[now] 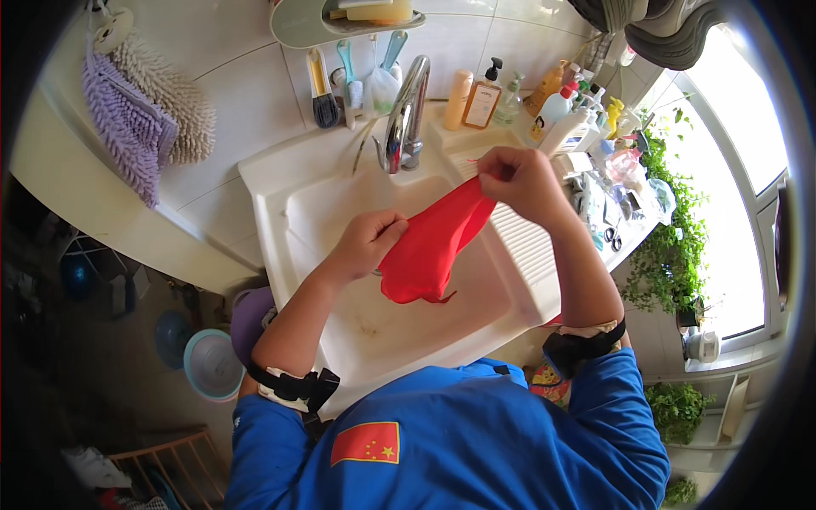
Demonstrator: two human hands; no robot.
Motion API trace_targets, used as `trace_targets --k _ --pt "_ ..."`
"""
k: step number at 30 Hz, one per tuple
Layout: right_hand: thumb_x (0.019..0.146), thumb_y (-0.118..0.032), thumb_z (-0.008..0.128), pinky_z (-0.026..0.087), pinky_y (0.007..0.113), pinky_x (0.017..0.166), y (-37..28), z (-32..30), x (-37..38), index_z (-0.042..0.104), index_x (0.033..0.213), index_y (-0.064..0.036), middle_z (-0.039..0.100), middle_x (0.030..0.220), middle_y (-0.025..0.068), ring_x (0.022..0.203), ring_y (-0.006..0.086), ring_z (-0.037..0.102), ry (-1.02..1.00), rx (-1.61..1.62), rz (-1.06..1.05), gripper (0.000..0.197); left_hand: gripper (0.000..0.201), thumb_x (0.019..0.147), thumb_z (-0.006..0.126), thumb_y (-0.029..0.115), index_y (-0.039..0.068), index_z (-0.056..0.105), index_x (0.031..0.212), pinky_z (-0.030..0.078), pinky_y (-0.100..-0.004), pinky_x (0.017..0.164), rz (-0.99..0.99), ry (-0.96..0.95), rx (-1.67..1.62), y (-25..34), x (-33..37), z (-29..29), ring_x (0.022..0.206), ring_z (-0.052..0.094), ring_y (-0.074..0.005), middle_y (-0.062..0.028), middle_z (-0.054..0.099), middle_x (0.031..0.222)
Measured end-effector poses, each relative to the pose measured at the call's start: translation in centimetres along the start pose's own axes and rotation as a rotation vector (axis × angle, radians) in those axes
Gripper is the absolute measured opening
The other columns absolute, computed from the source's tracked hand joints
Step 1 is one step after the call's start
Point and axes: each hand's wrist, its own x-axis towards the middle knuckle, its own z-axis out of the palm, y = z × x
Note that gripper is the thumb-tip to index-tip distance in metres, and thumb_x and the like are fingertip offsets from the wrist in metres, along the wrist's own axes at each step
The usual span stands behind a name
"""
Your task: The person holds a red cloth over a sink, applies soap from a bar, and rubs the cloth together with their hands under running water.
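A red cloth (439, 244) is stretched between my two hands above the white sink (374, 340). My left hand (367, 244) pinches its left edge, fingers closed. Higher and to the right, my right hand (520, 183) grips the cloth's upper corner between thumb and fingers. The lower part of the cloth hangs loose over the basin, with a thin dark red strand at its bottom tip. Behind the cloth stands the chrome faucet (408, 119), with no water visible from it. The ribbed washboard (523, 255) of the sink lies below my right forearm.
Soap and pump bottles (484, 98) line the sink's back edge. More bottles and scissors (612, 239) crowd the right counter beside green plants (671, 221). Brushes (322, 93) hang on the tiled wall, and fluffy mitts (132, 119) at left. Basins (212, 364) stand on the left floor.
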Motion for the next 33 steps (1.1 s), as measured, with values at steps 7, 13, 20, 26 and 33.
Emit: trace_targets --k 7,13,20,26,33 --pt "0.074 -0.007 0.061 0.041 0.019 0.054 0.6 -2.7 0.6 0.059 0.077 -0.0001 0.055 0.064 -0.0033 0.058 0.0019 0.046 0.121 0.012 -0.012 0.007 0.016 0.090 0.044 0.009 0.000 0.054 0.082 0.037 -0.0237 0.057 -0.004 -0.004 0.126 -3.5 -2.3 -2.1 0.060 0.039 -0.0082 -0.0018 0.046 0.062" --pt "0.071 -0.008 0.062 0.037 0.019 0.052 -0.8 -1.5 -0.1 0.060 0.076 -0.0006 0.051 0.061 -0.0050 0.057 0.0016 0.043 0.022 0.017 0.014 0.009 0.015 0.089 0.046 0.009 -0.001 0.057 0.090 0.043 -0.0264 0.065 -0.042 -0.020 0.127 -7.4 -3.2 -2.6 0.068 0.052 -0.0135 -0.0062 0.057 0.073" --pt "0.069 -0.008 0.066 0.040 0.024 0.052 -1.8 3.9 -0.1 0.063 0.077 -0.0008 0.054 0.057 0.0026 0.053 0.0080 0.048 -0.247 0.015 -0.150 0.012 0.020 0.089 0.048 0.010 -0.001 0.057 0.103 0.046 -0.0285 0.076 0.280 0.104 -0.022 -1.5 0.4 1.1 0.083 0.059 -0.0153 -0.0084 0.063 0.090" --pt "0.071 -0.010 0.065 0.041 0.023 0.053 -2.4 1.6 0.7 0.063 0.078 -0.0021 0.053 0.058 0.0008 0.056 0.0062 0.049 -0.118 -0.091 -0.120 0.010 0.022 0.093 0.044 0.015 0.000 0.056 0.104 0.044 -0.0211 0.074 0.049 -0.144 -0.168 -0.2 1.0 0.2 0.083 0.054 -0.0052 -0.0008 0.059 0.091" --pt "0.072 -0.016 0.066 0.045 0.025 0.059 -0.2 -3.3 1.7 0.066 0.083 -0.0032 0.057 0.062 0.0043 0.059 0.0097 0.052 0.156 -0.100 -0.048 0.017 0.024 0.094 0.045 0.019 -0.001 0.058 0.097 0.044 -0.0212 0.067 -0.035 -0.134 -0.159 -2.4 -1.4 -2.2 0.075 0.053 -0.0051 -0.0002 0.060 0.081"
